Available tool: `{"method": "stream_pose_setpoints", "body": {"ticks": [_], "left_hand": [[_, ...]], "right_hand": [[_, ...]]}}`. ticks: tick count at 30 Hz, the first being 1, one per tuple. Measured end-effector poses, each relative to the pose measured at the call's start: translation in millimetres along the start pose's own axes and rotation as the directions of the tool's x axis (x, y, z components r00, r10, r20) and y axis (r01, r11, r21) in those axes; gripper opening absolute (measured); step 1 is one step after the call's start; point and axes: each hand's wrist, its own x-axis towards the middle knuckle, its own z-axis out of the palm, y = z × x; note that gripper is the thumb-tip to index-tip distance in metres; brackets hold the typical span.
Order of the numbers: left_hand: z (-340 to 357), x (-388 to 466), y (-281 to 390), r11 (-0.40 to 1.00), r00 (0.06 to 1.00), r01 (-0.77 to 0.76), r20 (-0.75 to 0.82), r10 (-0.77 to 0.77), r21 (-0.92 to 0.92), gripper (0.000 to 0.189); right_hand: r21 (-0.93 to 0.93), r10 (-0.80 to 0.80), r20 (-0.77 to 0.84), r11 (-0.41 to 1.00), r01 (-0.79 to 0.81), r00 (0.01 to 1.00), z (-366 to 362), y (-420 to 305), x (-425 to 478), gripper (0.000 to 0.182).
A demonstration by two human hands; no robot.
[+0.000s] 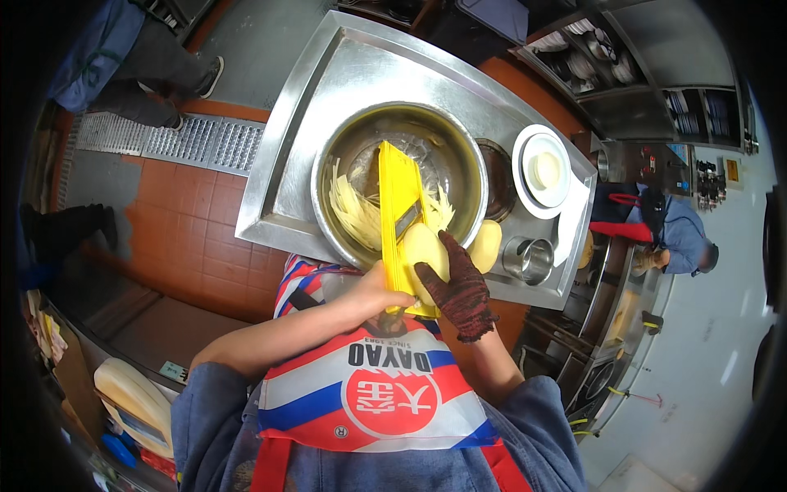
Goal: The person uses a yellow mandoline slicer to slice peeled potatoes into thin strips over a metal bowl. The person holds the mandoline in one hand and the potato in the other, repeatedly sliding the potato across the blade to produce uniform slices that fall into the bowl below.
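Observation:
My bare left hand [376, 294] grips the near end of a yellow mandoline slicer [393, 184], which slants down into a large steel bowl [320, 203]. On the slicer lies a peeled potato [424, 249], pressed near the blade by my right hand [458, 289], which wears a dark red and black knit glove. Pale potato shreds [356, 215] are heaped in the bowl on both sides of the slicer. Another peeled potato [487, 246] rests on the table against the bowl's right side.
The bowl stands on a rimmed steel table [295, 154]. To its right are a dark round object [495, 178], stacked white dishes [541, 169] and a steel cup [529, 259]. A person [676, 227] is at the far right; another person's legs [154, 86] show at upper left, beside a floor grate [184, 141].

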Motion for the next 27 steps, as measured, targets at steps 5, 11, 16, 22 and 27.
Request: {"method": "stream_pose_setpoints", "body": {"ticks": [5,11,16,22,27], "left_hand": [[-2,1,-1,1.0,1.0,-0.016,0.004,0.016,0.022,0.064],[0,-3,9,0.999,0.998,0.049,0.03,-0.049,-0.003,0.065],[-8,-5,1,0.989,0.993,0.054,0.11,-0.039,-0.141,0.068],[-7,0,-14,0.996,0.993,-0.089,0.077,0.09,-0.016,0.062],[-2,1,-2,0.997,0.994,-0.077,0.074,0.075,0.021,0.063]], "right_hand": [[0.396,-0.034,0.101,0.918,-0.009,0.994,-5,17,1,0.065],[0.192,-0.083,0.084,0.979,0.066,0.993,-6,15,-3,0.07],[0.124,-0.064,0.12,0.991,0.049,0.991,-2,11,8,0.068],[0.0,-0.02,0.061,1.0,0.02,0.998,22,21,89,0.066],[0.11,0.089,-0.016,0.99,-0.086,0.996,62,71,204,0.069]]}}
